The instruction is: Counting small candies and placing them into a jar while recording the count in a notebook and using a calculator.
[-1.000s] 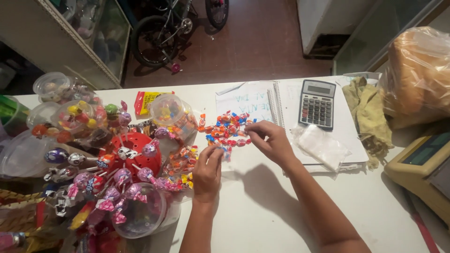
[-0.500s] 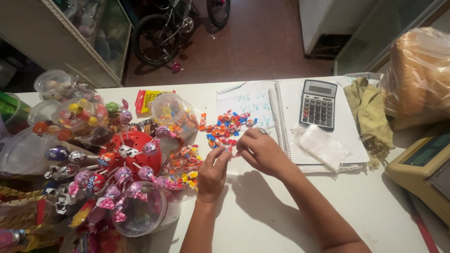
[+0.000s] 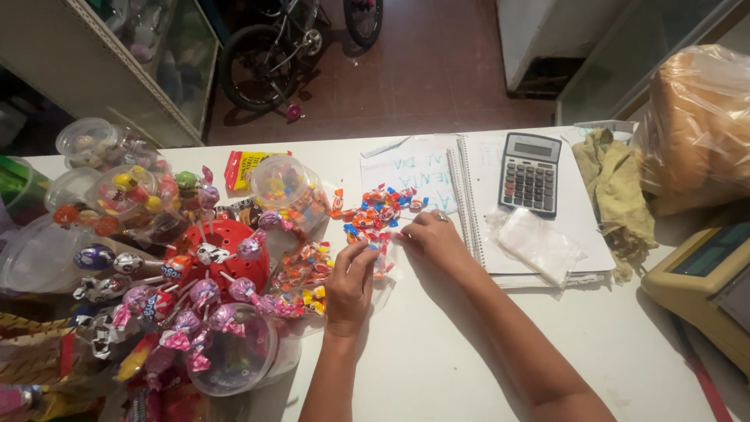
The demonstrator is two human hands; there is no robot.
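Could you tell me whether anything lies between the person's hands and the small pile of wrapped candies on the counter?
Nothing visible does. The right hand and the left hand both have their fingertips at the near edge of the candies. The calculator and the notebook lie off to the side.

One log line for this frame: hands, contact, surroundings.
left hand: fingertips on wrapped candies | right hand: pinching at pile edge | surface: white counter | nearby: spiral notebook, calculator, lollipop stand
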